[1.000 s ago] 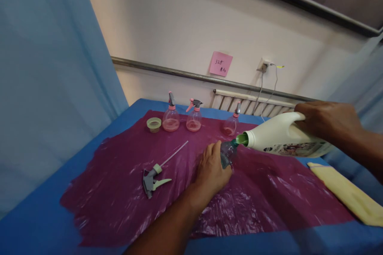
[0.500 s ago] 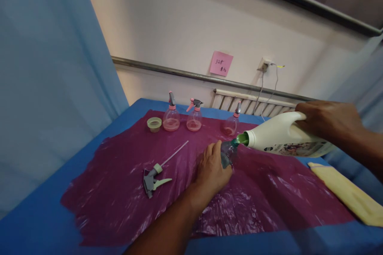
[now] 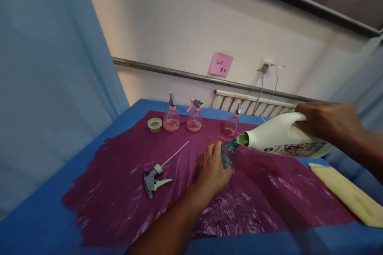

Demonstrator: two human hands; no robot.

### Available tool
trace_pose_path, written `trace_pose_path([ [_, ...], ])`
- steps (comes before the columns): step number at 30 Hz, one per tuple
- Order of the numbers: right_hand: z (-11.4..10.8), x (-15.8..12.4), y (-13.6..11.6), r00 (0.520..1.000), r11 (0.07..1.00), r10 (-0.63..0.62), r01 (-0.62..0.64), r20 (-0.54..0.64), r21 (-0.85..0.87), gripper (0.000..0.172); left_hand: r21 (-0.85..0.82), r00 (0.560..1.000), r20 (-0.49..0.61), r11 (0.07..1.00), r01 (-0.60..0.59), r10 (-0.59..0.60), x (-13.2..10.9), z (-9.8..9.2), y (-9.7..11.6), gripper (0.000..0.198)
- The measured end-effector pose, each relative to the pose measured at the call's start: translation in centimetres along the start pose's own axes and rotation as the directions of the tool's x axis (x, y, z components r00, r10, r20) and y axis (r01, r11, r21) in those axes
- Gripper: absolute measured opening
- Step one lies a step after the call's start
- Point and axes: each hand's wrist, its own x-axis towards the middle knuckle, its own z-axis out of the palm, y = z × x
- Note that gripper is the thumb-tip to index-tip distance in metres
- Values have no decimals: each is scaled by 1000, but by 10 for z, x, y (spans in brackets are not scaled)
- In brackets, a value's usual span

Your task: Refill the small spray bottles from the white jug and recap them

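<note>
My left hand [image 3: 213, 167] is wrapped around a clear spray bottle with a green neck [image 3: 229, 152], its top off, on the purple plastic sheet. My right hand [image 3: 330, 119] grips the handle of a large cream jug [image 3: 287, 135], tipped on its side. The jug's green-lined mouth rests at or just above the bottle's neck; whether liquid is flowing I cannot make out. To the left lies a grey spray head [image 3: 151, 181] with a pale green trigger and a long thin tube.
Behind stand three clear spray bottles with pink collars, the left [image 3: 171, 121], middle [image 3: 194, 121] and right [image 3: 231, 123], holding pinkish liquid. Beside them sits a small lidded tub [image 3: 154, 124]. A folded yellow cloth [image 3: 347, 193] lies at right. The purple sheet [image 3: 113, 191] covers a blue tabletop.
</note>
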Motion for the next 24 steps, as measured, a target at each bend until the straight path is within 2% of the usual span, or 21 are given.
trace_pose_path([
  [6, 1, 0, -1, 1000, 1000, -15, 16, -19, 19, 28, 1, 1000, -10, 1000, -2, 2, 0, 0, 0, 79],
  [11, 10, -3, 0, 1000, 1000, 2, -2, -19, 13, 29, 0, 1000, -1, 1000, 3, -3, 1, 1, -1, 83],
  [15, 17, -5, -1, 999, 999, 30, -31, 38, 15, 29, -5, 1000, 3, 1000, 11, -11, 0, -1, 0, 84],
  [18, 25, -9, -4, 993, 995, 78, -83, 93, 58, 33, -1, 1000, 8, 1000, 4, -4, 0, -4, 3, 78],
  [22, 45, -19, -14, 971, 970, 154, -184, 183, 161, 37, 17, 1000, 3, 1000, 11, -11, 0, -7, 6, 62],
  [24, 58, -24, -18, 961, 947, 182, -229, 210, 226, 38, 17, 1000, -3, 1000, 13, -13, 0, -7, 6, 60],
])
